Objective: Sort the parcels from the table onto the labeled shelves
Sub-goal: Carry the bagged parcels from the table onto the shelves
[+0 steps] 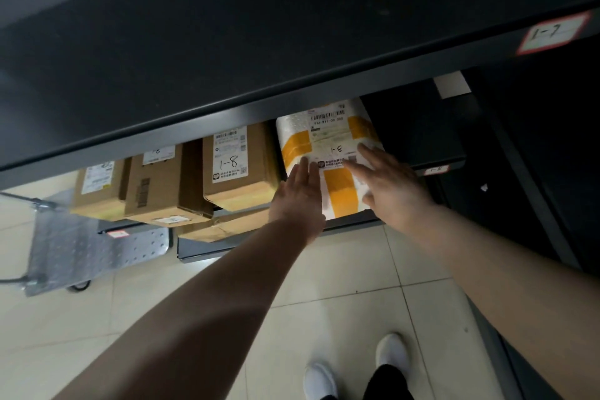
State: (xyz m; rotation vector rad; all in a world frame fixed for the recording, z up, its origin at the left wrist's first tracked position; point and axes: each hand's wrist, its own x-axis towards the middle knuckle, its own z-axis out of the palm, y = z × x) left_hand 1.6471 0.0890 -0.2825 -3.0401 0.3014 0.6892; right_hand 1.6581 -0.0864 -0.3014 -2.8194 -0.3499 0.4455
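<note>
Ok, left to right. At 8 o'clock a perforated metal cart (81,247) sits on the tile floor (324,286). The lower shelf (418,136) carries a row of brown cardboard boxes (159,185), rigid and square-edged, labels up so the handwritten codes read. The marked box (237,166) nearest centre shows "1-8" and lies on a flatter carton (224,227). Just right of it, around centre, is the parcel (328,136): white bubble wrap, soft and pillowy, banded with yellow tape, also marked "1-8", lying on the lower shelf just beside the marked box. Left hand (300,195) rests flat on its near left corner, and right hand (389,182) is spread over its right side. Grip on both is fully open, fingers straight, nothing clasped. My read is that the palms are pushing it back under the upper shelf (227,58) and squaring it to the row. The red-bordered "1-8" tag (436,169) at 3 o'clock of the parcel matches. A "1-7" tag (552,32) sits at 2 o'clock on the upper shelf edge.
</note>
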